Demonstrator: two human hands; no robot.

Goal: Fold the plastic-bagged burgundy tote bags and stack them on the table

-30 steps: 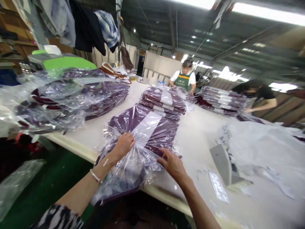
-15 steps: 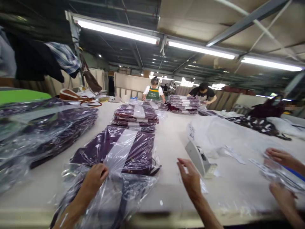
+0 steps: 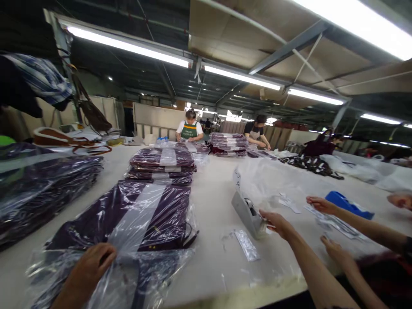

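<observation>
A folded purple garment in a clear plastic bag (image 3: pixel 167 214) lies in front of me, with a pale band down its middle. My left hand (image 3: pixel 92 266) is closed on the bag's loose near end. To the right, my right hand (image 3: pixel 278 223) reaches the cutting end of a grey tape dispenser (image 3: pixel 246 214). Its fingertips are pinched together there, seemingly on the tape end, which is hardly visible. A flat silvery-white strip (image 3: pixel 247 245) rests on the table below the dispenser.
Bagged purple garments (image 3: pixel 161 163) are stacked behind, and a larger pile (image 3: pixel 48 184) stands left. At right, a co-worker's hands (image 3: pixel 334 253) are near a blue tape dispenser (image 3: pixel 349 205) and clear packets. Two more people stand across the table (image 3: pixel 212 197).
My right hand has moved from beside the grey dispenser to its cutting end, its fingers closing. The view has swung right. My left hand stays on the bag.
</observation>
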